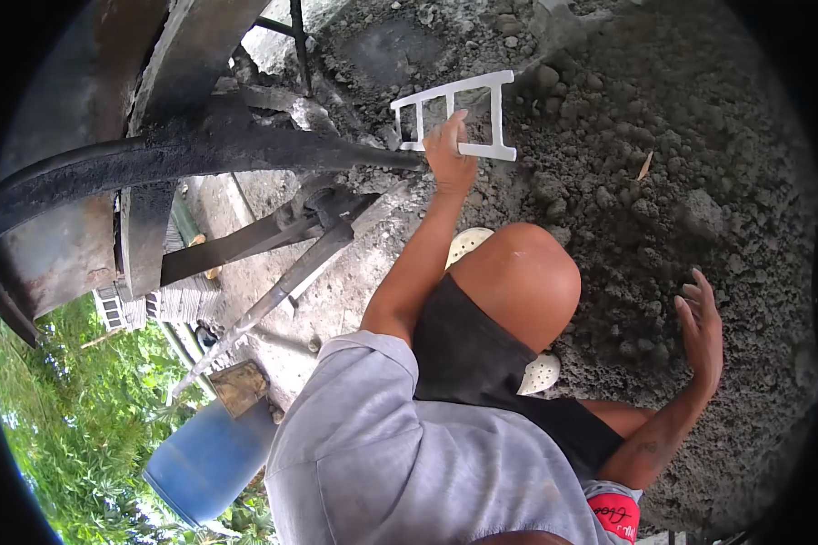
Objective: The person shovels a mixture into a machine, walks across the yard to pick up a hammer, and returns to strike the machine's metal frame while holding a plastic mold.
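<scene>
My left hand [450,156] is shut on a white plastic ladder-shaped frame [482,86], gripping its near rail, and holds it just above the ground. My right hand [703,327] hovers open with spread fingers over a wide heap of damp grey lumpy cement mix [663,163], holding nothing. I am crouched low: my bare knee [518,277], black shorts and grey shirt fill the middle and bottom of the view.
A black, rusty machine frame with bars [200,154] crosses the upper left, close to my left arm. A blue barrel [209,459] stands lower left beside greenery. White perforated sandals [541,372] show under my leg. Grey blocks [118,309] are stacked at the far left.
</scene>
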Tool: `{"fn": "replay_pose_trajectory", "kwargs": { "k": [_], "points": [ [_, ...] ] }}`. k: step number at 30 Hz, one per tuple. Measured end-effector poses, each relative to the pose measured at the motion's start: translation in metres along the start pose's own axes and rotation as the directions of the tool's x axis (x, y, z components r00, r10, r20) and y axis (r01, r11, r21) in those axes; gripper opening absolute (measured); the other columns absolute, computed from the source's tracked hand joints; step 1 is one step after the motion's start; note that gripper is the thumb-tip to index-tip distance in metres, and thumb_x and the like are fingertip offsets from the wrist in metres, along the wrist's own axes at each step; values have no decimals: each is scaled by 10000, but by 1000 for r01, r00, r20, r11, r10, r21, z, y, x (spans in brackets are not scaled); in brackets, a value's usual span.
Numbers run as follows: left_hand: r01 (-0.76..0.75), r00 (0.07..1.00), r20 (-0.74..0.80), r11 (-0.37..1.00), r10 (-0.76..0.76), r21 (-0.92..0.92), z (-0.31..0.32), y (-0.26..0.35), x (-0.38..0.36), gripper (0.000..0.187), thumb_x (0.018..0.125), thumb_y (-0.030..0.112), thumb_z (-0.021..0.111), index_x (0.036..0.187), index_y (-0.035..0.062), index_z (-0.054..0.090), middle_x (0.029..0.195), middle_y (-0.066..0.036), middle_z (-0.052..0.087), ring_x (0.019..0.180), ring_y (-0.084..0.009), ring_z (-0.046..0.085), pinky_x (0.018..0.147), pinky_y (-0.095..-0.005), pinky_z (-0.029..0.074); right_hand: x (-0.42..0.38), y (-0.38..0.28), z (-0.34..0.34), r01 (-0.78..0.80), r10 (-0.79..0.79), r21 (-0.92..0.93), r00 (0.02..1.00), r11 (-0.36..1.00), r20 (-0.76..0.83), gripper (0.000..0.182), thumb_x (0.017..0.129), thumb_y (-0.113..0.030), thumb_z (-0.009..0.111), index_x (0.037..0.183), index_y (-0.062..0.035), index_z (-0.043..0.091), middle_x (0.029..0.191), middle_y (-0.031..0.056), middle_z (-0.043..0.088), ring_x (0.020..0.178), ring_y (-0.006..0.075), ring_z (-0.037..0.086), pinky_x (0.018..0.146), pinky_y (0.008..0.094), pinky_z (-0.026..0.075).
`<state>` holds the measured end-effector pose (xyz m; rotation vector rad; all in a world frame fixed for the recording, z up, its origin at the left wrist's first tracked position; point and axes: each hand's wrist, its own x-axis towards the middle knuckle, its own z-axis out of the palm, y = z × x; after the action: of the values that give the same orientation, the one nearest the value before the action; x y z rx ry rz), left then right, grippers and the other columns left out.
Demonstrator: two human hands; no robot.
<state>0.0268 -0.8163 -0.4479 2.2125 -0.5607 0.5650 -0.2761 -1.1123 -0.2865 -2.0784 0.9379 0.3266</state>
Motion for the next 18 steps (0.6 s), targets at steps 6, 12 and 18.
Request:
{"fn": "replay_pose_trajectory", "kwargs": {
  "k": [6, 12, 18],
  "points": [
    [-61, 997, -46, 998, 61, 14, 21, -17, 35, 239, 798, 37, 506, 1008, 103, 599, 816, -123, 618, 735, -303, 569, 672, -407, 418, -7, 1, -9, -12, 12, 1, 1000, 1000, -18, 505, 866, -269, 545, 1326, -169, 362, 1157, 165, 539, 1002, 276, 568, 790, 398, 486],
    [29, 992, -118, 983, -51, -183, 9, 11, 79, 195, 821, 50, 543, 1000, 69, 620, 845, -174, 635, 730, -272, 631, 621, -325, 477, -17, 0, -11, -68, 68, -14, 997, 998, -34, 510, 860, -282, 549, 1324, -174, 365, 1177, 166, 528, 1037, 294, 549, 816, 424, 474],
    [-349, 933, -39, 872, 358, -344, -27, 96, 74, 192, 808, 69, 609, 985, -8, 605, 770, -152, 635, 545, -121, 578, 460, -241, 431, -8, -19, -6, -20, 20, 17, 1000, 1000, -15, 512, 853, -267, 555, 1320, -169, 370, 1170, 167, 533, 1067, 308, 526, 847, 429, 452]
  ]
}}
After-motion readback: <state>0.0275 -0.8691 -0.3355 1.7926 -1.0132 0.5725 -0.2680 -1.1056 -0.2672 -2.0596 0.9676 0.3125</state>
